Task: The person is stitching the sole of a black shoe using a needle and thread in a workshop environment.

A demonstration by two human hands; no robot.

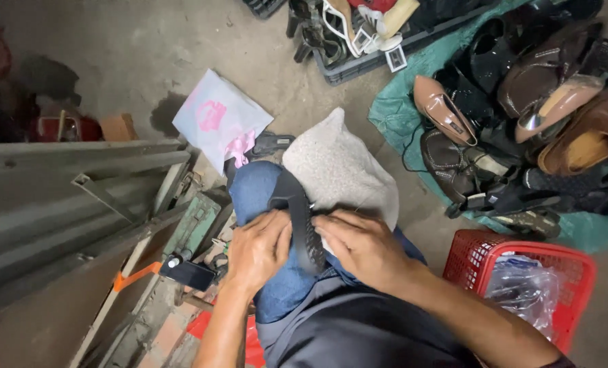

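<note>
Black strap (pixel 302 221) is laid over the knee, on top of blue denim (pixel 259 197), next to a grey-white cloth (pixel 341 167) draped over the same knee. It is pinched from both sides: left hand (pixel 259 249) is pressed against its left edge with fingers curled shut on it, right hand (pixel 362 245) is pressed against its right edge, fingers flat and closed together (fingertips touching the strap). Strap runs from the knee top down between the two hands.

Outward: a white flat plastic bag with pink print (pixel 218 116) is lying on the concrete floor just beyond the knee. A red plastic basket (pixel 576 272) is seen at lower right, holding a crumpled clear bag (pixel 525 286). A pile of shoes (pixel 522 102), brown, black and tan, is spread on a teal sheet (pixel 392 102) at upper right. A dark crate (pixel 358 65) with sandals is set at top centre. Grey metal rails (pixel 58 184) are stacked at left.
</note>
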